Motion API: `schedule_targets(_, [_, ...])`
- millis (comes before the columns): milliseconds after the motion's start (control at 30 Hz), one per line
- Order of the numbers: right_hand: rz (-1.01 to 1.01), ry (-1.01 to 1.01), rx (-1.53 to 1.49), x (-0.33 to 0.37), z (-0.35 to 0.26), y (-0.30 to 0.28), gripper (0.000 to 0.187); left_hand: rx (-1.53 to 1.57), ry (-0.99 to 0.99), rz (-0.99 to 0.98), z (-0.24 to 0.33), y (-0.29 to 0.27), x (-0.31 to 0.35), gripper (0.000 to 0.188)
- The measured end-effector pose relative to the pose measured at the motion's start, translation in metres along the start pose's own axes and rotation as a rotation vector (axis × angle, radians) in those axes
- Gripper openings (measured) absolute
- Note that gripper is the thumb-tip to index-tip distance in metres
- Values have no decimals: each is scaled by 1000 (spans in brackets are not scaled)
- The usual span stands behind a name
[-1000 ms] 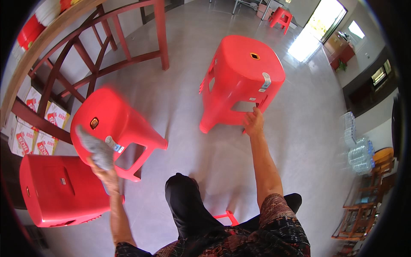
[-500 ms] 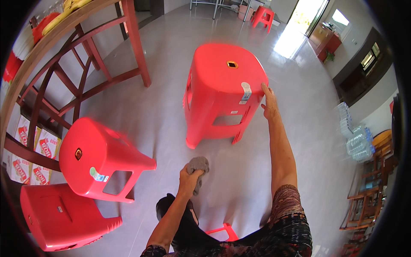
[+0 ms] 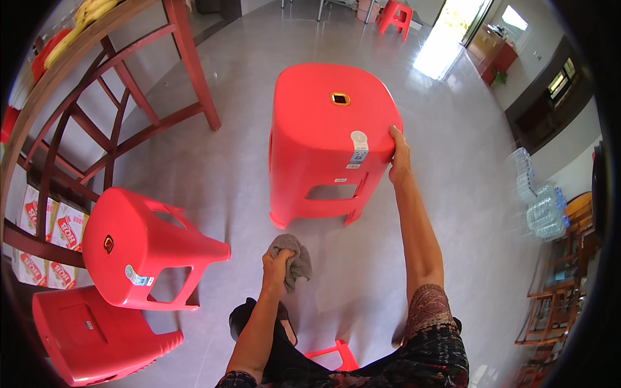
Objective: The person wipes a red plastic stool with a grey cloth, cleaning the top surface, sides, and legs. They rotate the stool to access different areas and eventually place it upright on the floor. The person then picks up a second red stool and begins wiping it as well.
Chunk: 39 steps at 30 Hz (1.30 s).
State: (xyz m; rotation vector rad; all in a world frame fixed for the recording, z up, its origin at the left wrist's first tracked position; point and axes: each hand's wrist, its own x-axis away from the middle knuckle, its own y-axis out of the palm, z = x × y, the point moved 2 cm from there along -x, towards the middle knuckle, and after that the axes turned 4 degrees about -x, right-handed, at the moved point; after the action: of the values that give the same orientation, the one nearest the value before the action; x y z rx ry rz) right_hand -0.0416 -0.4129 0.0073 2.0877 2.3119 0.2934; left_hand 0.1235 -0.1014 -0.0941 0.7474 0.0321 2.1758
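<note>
Nearest, at the bottom edge, a red leg (image 3: 333, 354) of a seat shows between the person's knees, so the person seems to sit low over the tiled floor (image 3: 213, 174). Just beyond it the left hand (image 3: 277, 264) is raised over the floor with its fingers closed around a crumpled grey rag (image 3: 294, 258), which bunches out to the right of the fist; held like that, the cloth looks ready for wiping. To the near left, two red stools lie on their sides: the nearest one (image 3: 90, 333) sits at the lower left edge, and the second (image 3: 139, 249) rests just beyond it, its legs pointing right, both parked out of the way. Farther on, in the middle, the big red stool (image 3: 333, 129) stands upright on the floor. The right hand (image 3: 399, 152) reaches out on a straight arm and clasps the near right corner of its seat, fingers curled on the edge, apparently to steady it. At the far left a wooden counter (image 3: 107, 90) carries bananas (image 3: 87, 16), and one more small red stool (image 3: 394, 14) stands far off.
</note>
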Motion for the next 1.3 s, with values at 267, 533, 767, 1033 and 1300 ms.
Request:
schedule_targets(267, [-13, 144, -17, 75, -12, -19, 70, -7, 378, 428, 27, -56, -63, 32])
schedule_targets(533, [10, 193, 95, 37, -18, -14, 67, -110, 89, -181, 229, 23, -128, 31])
schedule_targets(767, [-28, 166, 2, 28, -6, -22, 69, -68, 0, -313, 212, 38, -160, 46])
schedule_targets(1033, [-28, 199, -96, 33, -22, -13, 60, -11, 0, -320, 216, 46, -163, 48])
schedule_targets(1300, [-175, 155, -443, 18, -72, -11, 57, 204, -20, -429, 266, 72, -118, 43])
